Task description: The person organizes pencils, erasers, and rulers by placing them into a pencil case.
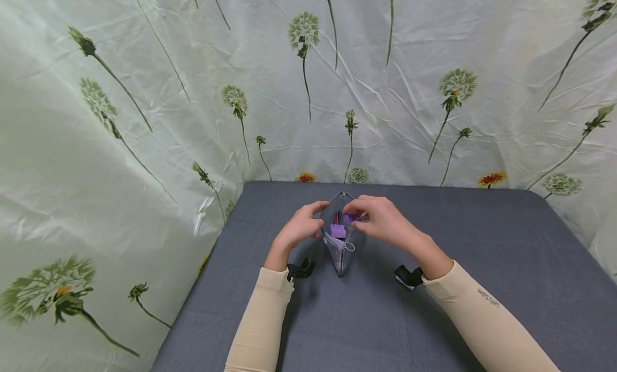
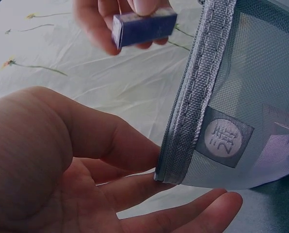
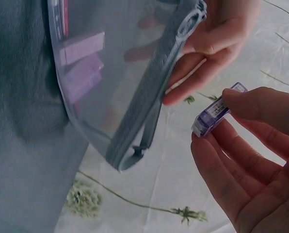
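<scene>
A grey mesh zipper pouch [image 1: 336, 255] stands on the table with its top spread apart. My left hand [image 1: 300, 225] pinches the zippered rim [image 2: 195, 92] between thumb and fingers, beside a square label [image 2: 225, 138] with a white circle. My right hand [image 1: 383, 219] holds a small purple box [image 3: 216, 112] by its sides, at the right of the pouch mouth in the head view. Through the mesh, a lilac box [image 3: 81, 48] and another lilac box [image 3: 84, 77] show inside, near a slim red-and-dark item [image 1: 336, 218].
The pouch rests on a dark grey table [image 1: 482, 265]. A pale curtain [image 1: 385, 93] printed with dandelions hangs behind and to the left. A ring-shaped zipper pull [image 1: 350, 247] sticks out at the pouch's near end. Black straps [image 1: 302, 268] circle the wrists.
</scene>
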Available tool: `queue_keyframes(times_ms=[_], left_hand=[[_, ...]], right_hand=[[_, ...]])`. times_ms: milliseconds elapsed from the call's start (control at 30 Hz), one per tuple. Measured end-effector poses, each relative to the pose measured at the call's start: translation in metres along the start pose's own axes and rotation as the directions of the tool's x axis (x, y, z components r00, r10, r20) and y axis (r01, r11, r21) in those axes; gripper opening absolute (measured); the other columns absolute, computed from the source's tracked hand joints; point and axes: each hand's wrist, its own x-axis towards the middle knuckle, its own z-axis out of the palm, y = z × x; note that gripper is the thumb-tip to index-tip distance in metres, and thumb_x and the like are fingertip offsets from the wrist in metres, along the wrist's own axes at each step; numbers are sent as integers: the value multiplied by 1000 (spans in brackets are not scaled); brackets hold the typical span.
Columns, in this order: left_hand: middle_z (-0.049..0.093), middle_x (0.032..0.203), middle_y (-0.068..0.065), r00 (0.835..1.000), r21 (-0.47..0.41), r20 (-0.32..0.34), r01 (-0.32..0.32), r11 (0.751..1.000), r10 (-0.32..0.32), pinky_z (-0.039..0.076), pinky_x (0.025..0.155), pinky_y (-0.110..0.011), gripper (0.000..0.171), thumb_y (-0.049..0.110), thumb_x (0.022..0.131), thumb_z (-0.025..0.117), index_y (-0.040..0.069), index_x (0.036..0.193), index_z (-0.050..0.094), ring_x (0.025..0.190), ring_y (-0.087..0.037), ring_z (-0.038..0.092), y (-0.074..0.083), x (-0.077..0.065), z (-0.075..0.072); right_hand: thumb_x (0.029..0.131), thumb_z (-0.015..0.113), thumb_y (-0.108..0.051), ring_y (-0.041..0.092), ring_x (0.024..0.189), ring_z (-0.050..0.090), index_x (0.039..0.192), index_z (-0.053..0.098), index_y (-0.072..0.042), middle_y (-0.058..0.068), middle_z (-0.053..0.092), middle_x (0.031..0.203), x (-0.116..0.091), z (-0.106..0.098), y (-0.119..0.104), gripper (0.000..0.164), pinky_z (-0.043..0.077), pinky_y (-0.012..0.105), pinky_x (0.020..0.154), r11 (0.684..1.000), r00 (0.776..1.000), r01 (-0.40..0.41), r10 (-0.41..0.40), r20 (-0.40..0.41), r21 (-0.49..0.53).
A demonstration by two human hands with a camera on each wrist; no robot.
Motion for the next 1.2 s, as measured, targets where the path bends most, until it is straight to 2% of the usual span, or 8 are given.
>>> queue_keyframes(times_ms=[267, 467, 633, 700, 900, 1133, 1200], left_hand=[[41, 155, -14, 1000, -5, 12, 0, 1000, 0, 52, 60, -32, 61, -3, 93, 49, 14, 152, 46, 64, -30, 59, 0, 0, -1], [41, 155, -13, 1000, -4, 17, 6, 1000, -6, 52, 61, -32, 62, -3, 94, 49, 11, 153, 43, 78, -50, 60, 1, -3, -1], [41, 155, -13, 1000, 3, 18, 3, 1000, -3, 52, 60, -31, 62, -3, 94, 49, 9, 154, 42, 80, -52, 60, 2, -4, -2], [41, 155, -13, 1000, 5, 18, 1, 1000, -1, 52, 60, -31, 62, -2, 94, 49, 9, 154, 42, 79, -51, 60, 2, -4, -2], [41, 155, -14, 1000, 8, 17, -5, 1000, 5, 54, 63, -35, 61, -2, 94, 49, 10, 153, 43, 66, -32, 60, 0, -3, -2], [41, 155, -13, 1000, 8, 17, -11, 1000, 11, 52, 61, -32, 61, -2, 93, 49, 13, 152, 45, 74, -44, 61, 0, -3, -2], [41, 155, -14, 1000, 10, 18, -11, 1000, 11, 53, 62, -32, 61, -2, 93, 49, 12, 152, 45, 69, -37, 61, 0, -3, -2]], right_hand=[[83, 78, 2, 15, 92, 67, 110, 75, -12, -2, 69, 100, 9, 14, 2, 31, 56, 40, 77, 997, 998, -27, 23, 52, 68], [84, 79, 0, 14, 88, 66, 112, 75, -9, -1, 70, 98, 13, 20, 2, 30, 55, 36, 76, 998, 996, -38, 34, 83, 55], [85, 80, -3, 11, 84, 63, 112, 75, -10, -2, 70, 94, 17, 26, 2, 28, 54, 31, 74, 998, 992, -49, 45, 119, 35], [85, 79, -4, 9, 83, 63, 111, 75, -9, -2, 70, 93, 19, 28, 2, 27, 54, 31, 73, 998, 990, -48, 43, 136, 35], [86, 78, -4, 8, 82, 63, 111, 76, -9, -3, 71, 93, 24, 31, 0, 26, 55, 31, 73, 998, 981, -58, 56, 185, 7], [86, 78, -3, 8, 85, 65, 111, 76, -9, -3, 72, 95, 29, 32, 0, 26, 55, 33, 76, 996, 965, -89, 89, 247, -13], [86, 77, -3, 9, 85, 66, 111, 76, -9, -3, 73, 96, 29, 32, 0, 25, 56, 33, 76, 996, 963, -87, 88, 253, -18]])
